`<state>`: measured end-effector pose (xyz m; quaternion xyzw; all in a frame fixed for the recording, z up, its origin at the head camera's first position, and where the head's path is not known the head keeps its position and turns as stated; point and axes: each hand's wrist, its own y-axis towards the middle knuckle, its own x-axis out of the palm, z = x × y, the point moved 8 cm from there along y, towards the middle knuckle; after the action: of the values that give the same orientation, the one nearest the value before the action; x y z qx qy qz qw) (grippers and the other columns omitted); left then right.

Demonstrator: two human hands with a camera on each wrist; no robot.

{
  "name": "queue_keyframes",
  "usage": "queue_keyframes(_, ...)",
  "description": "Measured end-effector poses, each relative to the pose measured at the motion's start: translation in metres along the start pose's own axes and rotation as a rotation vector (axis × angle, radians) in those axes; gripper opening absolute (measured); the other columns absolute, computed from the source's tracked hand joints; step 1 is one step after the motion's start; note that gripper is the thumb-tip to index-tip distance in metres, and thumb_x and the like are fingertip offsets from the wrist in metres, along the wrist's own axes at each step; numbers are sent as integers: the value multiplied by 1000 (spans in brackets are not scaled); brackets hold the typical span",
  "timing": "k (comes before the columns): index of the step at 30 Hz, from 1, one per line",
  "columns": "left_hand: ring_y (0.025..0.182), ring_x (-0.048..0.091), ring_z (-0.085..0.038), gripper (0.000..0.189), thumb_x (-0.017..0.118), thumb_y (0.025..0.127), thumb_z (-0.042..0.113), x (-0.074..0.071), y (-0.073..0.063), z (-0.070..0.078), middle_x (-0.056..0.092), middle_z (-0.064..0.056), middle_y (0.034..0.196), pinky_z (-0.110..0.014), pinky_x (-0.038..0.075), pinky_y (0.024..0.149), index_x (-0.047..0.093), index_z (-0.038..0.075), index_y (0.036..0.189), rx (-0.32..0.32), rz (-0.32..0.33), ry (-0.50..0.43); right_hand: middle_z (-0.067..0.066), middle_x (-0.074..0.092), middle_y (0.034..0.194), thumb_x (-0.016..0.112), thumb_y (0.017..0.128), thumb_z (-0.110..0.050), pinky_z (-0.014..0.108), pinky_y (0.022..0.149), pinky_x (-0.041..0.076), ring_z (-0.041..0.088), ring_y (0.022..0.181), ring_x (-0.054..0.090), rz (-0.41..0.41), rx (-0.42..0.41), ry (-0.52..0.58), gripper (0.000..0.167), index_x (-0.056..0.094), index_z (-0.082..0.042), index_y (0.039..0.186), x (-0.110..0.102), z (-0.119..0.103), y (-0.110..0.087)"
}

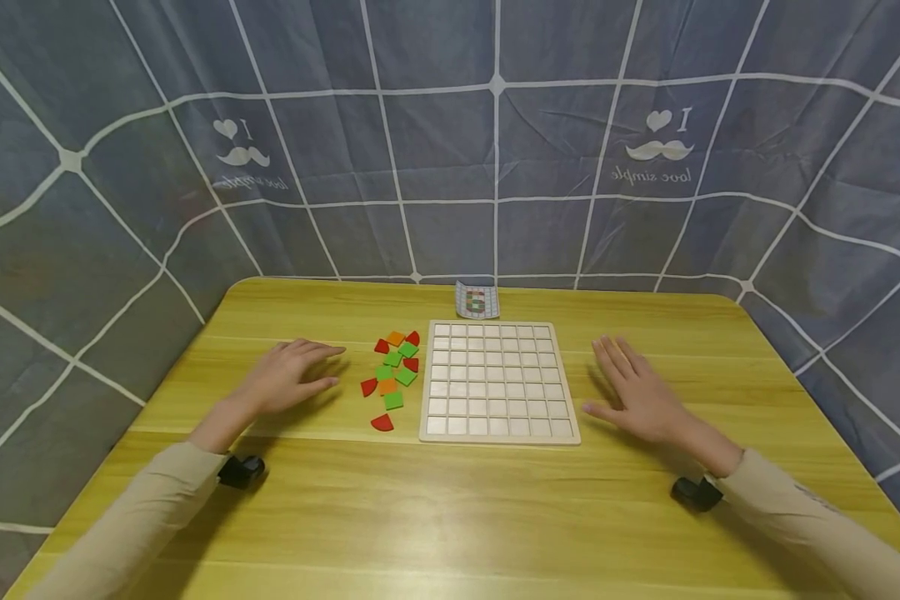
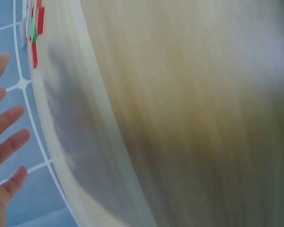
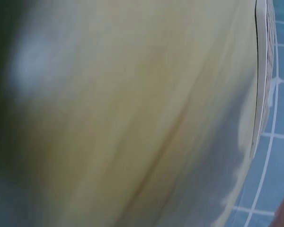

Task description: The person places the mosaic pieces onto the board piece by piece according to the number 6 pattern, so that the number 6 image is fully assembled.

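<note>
A pale wooden grid board [image 1: 501,382] lies flat in the middle of the table. Left of it, several small tiles are loosely scattered: green squares [image 1: 393,401], orange squares [image 1: 387,387] and red quarter-round pieces [image 1: 382,422]. My left hand [image 1: 288,377] hovers over the table left of the tiles, fingers extended and holding nothing; its spread fingers [image 2: 9,144] show at the left wrist view's edge. To the right of the board, my right hand [image 1: 640,395] is held out flat with nothing in it. Only a sliver of it enters the right wrist view.
A small printed card [image 1: 477,301] with a coloured grid pattern stands behind the board, its edge curled. The yellow wood-grain table [image 1: 450,517] reaches back to a grey-blue curtain [image 1: 450,150] with white lines, which also hangs along both sides.
</note>
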<state>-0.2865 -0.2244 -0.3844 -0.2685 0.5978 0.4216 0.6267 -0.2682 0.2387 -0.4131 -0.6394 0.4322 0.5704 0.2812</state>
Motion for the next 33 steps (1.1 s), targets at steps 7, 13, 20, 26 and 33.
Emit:
queue_keyframes(7,117,56,-36,50,68,88,37,6,4,12,65,-13,124,-59,40,98,62,11,129,16,-3,-40,19,6,161,61,87,-54,64,112,13,42,147,5,-55,-39,54,99,4,-10,156,13,-13,4)
queue_keyframes(13,110,59,-34,47,70,86,36,11,6,20,68,-12,118,-55,44,93,65,10,125,44,6,-62,22,9,160,60,86,-57,64,112,13,45,146,6,-114,-56,51,98,13,-6,155,21,-22,7)
queue_keyframes(20,104,62,-31,44,71,85,34,13,10,26,70,-9,115,-51,47,90,66,11,123,65,18,-98,23,10,160,59,88,-55,68,111,10,46,146,5,-173,-85,69,94,17,-3,153,25,-28,10)
queue_keyframes(26,105,62,-29,45,73,83,34,14,11,30,70,-6,115,-50,47,91,67,12,122,73,10,-122,23,10,159,56,90,-55,68,111,10,47,145,6,-228,-114,87,91,17,-3,153,26,-35,11)
queue_keyframes(33,105,62,-29,44,72,84,35,18,12,31,71,-5,111,-49,48,91,67,11,121,60,6,-128,23,7,160,54,92,-53,67,111,10,47,145,5,-278,-127,93,89,16,-2,153,31,-39,12)
